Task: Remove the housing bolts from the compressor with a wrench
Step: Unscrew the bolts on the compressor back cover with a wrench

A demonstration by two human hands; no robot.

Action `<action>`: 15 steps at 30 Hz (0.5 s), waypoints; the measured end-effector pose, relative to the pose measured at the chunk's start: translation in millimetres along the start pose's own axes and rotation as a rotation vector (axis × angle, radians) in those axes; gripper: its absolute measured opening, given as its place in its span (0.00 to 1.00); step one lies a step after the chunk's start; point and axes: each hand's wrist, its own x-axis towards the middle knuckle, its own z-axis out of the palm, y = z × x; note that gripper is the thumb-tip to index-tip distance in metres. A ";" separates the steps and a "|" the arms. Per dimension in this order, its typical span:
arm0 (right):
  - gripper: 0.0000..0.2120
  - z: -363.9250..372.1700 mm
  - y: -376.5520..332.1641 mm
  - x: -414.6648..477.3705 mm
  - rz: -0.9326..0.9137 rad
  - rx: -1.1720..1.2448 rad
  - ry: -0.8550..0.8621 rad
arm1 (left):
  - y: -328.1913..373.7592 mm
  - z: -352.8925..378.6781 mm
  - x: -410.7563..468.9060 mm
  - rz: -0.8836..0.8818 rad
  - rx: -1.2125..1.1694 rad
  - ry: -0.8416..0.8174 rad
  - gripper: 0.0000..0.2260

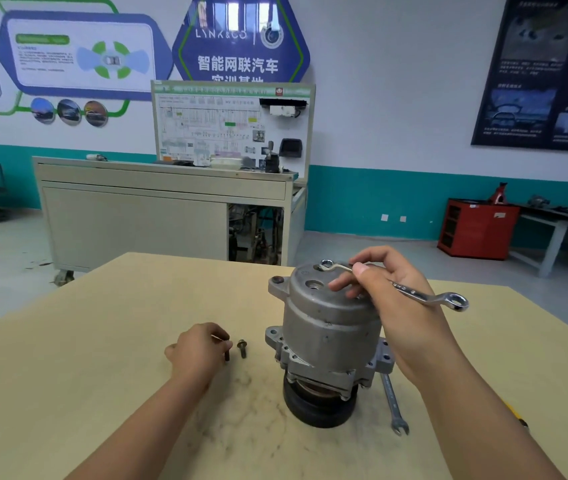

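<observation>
A grey metal compressor (327, 327) stands upright on its black pulley on the wooden table (102, 341). My right hand (390, 299) grips a double ring wrench (414, 292), whose far ring sits over the compressor's top rear edge. My fingers rest on the housing top. My left hand (199, 351) is on the table left of the compressor and pinches a dark bolt (227, 353) that stands on its tip. A second loose bolt (242, 348) lies just right of it.
A combination wrench (393, 407) lies on the table right of the compressor, partly under my right forearm. A grey trainer cabinet (158, 216) stands beyond the table's far edge, and a red cabinet (476, 226) sits at the right wall.
</observation>
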 end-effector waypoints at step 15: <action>0.10 4.3 9.2 3.5 -0.051 0.330 0.131 | -7.2 22.7 20.2 0.048 0.124 -0.017 0.12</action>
